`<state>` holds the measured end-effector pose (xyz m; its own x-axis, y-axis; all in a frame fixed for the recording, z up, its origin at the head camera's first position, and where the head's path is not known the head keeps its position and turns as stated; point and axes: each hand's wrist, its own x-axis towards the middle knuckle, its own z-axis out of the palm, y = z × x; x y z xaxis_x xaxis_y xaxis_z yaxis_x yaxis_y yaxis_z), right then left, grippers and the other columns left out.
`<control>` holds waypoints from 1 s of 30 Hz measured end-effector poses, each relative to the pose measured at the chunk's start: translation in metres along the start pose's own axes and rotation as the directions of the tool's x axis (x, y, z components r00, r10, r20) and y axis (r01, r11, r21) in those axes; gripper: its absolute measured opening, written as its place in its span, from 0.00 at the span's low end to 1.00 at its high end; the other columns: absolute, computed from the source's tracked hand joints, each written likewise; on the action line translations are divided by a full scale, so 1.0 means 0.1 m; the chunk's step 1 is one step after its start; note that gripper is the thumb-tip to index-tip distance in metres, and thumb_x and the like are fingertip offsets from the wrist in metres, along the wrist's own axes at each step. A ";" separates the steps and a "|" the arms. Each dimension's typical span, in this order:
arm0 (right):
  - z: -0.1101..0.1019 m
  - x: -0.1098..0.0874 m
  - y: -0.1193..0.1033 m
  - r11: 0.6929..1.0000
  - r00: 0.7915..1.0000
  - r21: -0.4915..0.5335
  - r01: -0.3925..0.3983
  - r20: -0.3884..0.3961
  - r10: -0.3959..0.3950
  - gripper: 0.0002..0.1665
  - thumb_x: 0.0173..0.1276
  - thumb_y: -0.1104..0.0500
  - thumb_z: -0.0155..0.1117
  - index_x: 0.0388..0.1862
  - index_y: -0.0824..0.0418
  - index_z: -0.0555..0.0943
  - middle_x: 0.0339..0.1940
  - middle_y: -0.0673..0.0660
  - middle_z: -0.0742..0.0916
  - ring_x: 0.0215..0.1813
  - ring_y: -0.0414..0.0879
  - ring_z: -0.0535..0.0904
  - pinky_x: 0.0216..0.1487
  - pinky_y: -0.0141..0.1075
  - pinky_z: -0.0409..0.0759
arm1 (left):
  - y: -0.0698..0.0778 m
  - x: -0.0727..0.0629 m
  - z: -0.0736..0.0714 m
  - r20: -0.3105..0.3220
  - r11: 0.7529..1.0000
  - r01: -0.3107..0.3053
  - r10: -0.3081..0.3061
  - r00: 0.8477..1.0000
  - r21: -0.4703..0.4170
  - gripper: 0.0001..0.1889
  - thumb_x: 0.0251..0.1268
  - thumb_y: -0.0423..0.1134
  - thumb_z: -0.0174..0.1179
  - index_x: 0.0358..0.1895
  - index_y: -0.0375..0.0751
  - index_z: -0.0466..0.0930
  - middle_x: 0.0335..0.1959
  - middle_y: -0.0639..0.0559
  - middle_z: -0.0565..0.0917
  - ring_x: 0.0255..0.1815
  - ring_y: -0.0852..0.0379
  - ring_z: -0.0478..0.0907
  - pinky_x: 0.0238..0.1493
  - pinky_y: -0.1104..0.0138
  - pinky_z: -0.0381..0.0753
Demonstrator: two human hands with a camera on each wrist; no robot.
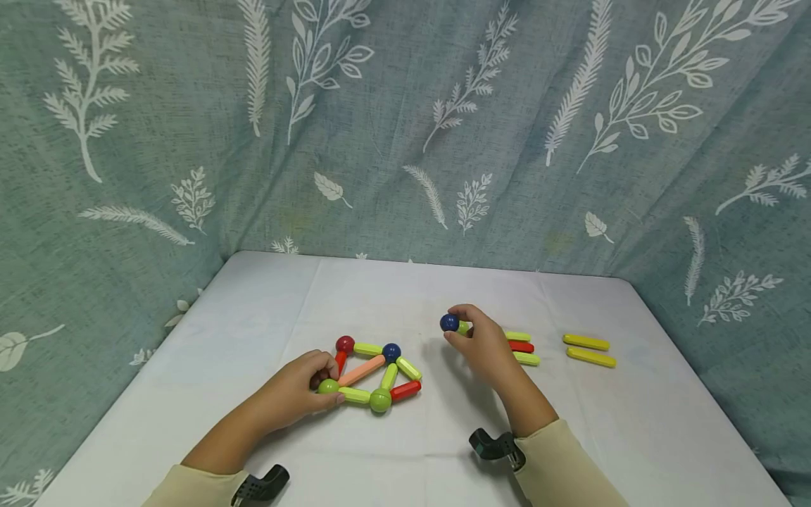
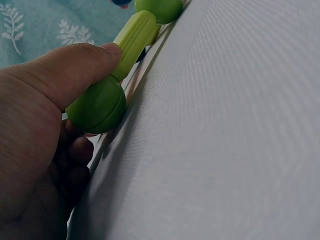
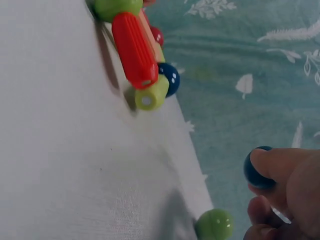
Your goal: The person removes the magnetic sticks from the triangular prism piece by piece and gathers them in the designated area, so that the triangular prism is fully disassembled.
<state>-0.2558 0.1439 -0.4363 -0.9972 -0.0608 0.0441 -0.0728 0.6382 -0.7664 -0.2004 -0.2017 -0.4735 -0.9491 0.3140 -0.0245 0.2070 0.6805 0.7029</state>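
Observation:
In the head view, my left hand (image 1: 298, 386) grips the near-left green ball (image 1: 329, 386) of a flat frame of magnetic sticks and balls. Its thumb lies along a light-green stick (image 2: 135, 42) in the left wrist view. The frame also has a red ball (image 1: 345, 343), a blue ball (image 1: 391, 353), another green ball (image 1: 380, 400), an orange stick (image 1: 362, 370) and a red stick (image 1: 406, 391). Right of the frame, my right hand (image 1: 484, 345) pinches a loose blue ball (image 1: 449, 322) above the table. Beyond it, a separate green ball (image 3: 214, 224) sits on the table.
Behind my right hand lie light-green sticks (image 1: 527, 359) and a red stick (image 1: 522, 346), partly hidden. Farther right are two yellow sticks (image 1: 591, 357). The white-covered table (image 1: 405, 458) ends at a leaf-patterned curtain (image 1: 380, 141).

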 end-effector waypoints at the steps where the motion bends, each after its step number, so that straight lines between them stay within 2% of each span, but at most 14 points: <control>1: 0.00 0.03 0.01 1.000 1.000 -0.003 -0.005 0.001 0.005 0.29 0.73 0.54 0.73 0.70 0.48 0.77 0.66 0.51 0.83 0.43 0.49 0.78 0.37 0.39 0.80 | 0.00 0.00 0.00 0.001 1.000 0.002 -0.002 1.000 -0.003 0.19 0.58 0.48 0.79 0.41 0.52 0.75 0.37 0.54 0.74 0.40 0.55 0.72 0.39 0.68 0.74; 3: 0.02 0.08 0.05 1.000 1.000 -0.019 -0.009 0.001 0.009 0.28 0.73 0.53 0.72 0.70 0.47 0.78 0.69 0.51 0.82 0.48 0.50 0.80 0.42 0.43 0.82 | -0.01 0.00 0.01 0.001 1.000 0.005 -0.005 1.000 -0.006 0.19 0.58 0.49 0.79 0.41 0.52 0.75 0.37 0.54 0.74 0.40 0.56 0.72 0.39 0.68 0.74; 5: 0.03 0.13 0.09 0.999 1.000 -0.049 -0.002 0.000 0.002 0.28 0.74 0.53 0.72 0.71 0.48 0.78 0.71 0.52 0.81 0.58 0.52 0.81 0.54 0.49 0.83 | -0.02 0.00 0.02 0.002 1.000 0.007 -0.007 1.000 -0.006 0.19 0.58 0.49 0.79 0.41 0.52 0.75 0.38 0.55 0.74 0.41 0.56 0.72 0.39 0.68 0.74; 9: 0.09 0.20 0.18 0.993 1.000 -0.114 0.002 0.014 0.000 0.28 0.72 0.52 0.73 0.70 0.49 0.80 0.72 0.57 0.79 0.76 0.57 0.72 0.72 0.59 0.72 | -0.02 0.00 0.02 -0.003 1.000 0.007 -0.007 1.000 0.003 0.20 0.58 0.50 0.79 0.40 0.52 0.75 0.37 0.55 0.74 0.40 0.56 0.72 0.39 0.68 0.74; 17: 0.23 0.23 0.22 0.981 0.996 -0.182 -0.063 0.051 0.073 0.28 0.71 0.50 0.74 0.69 0.45 0.81 0.73 0.57 0.79 0.75 0.57 0.73 0.71 0.60 0.73 | 0.00 -0.01 -0.01 -0.005 1.000 0.012 -0.012 1.000 0.019 0.20 0.58 0.50 0.79 0.40 0.53 0.75 0.37 0.56 0.75 0.40 0.57 0.72 0.39 0.68 0.74; 24: 0.25 0.24 0.24 0.980 0.995 -0.186 -0.070 0.056 0.081 0.29 0.71 0.50 0.74 0.70 0.43 0.80 0.74 0.57 0.78 0.76 0.57 0.72 0.72 0.60 0.72 | 0.01 -0.01 -0.01 -0.003 1.000 0.018 -0.018 1.000 0.009 0.19 0.58 0.49 0.79 0.40 0.52 0.75 0.37 0.55 0.74 0.40 0.56 0.72 0.38 0.67 0.74; 30: 0.21 0.21 0.24 0.986 0.999 -0.158 -0.042 0.017 0.045 0.36 0.69 0.47 0.76 0.75 0.43 0.76 0.79 0.57 0.73 0.80 0.59 0.67 0.74 0.61 0.69 | 0.01 -0.01 0.00 0.000 1.000 0.018 -0.018 1.000 0.003 0.19 0.58 0.48 0.79 0.40 0.52 0.75 0.37 0.55 0.75 0.40 0.56 0.72 0.38 0.67 0.74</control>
<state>-0.2786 0.1415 -0.4675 -0.9990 -0.0449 -0.0018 -0.0327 0.7537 -0.6564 -0.1998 -0.2015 -0.4728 -0.9528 0.3013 -0.0370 0.1904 0.6878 0.7005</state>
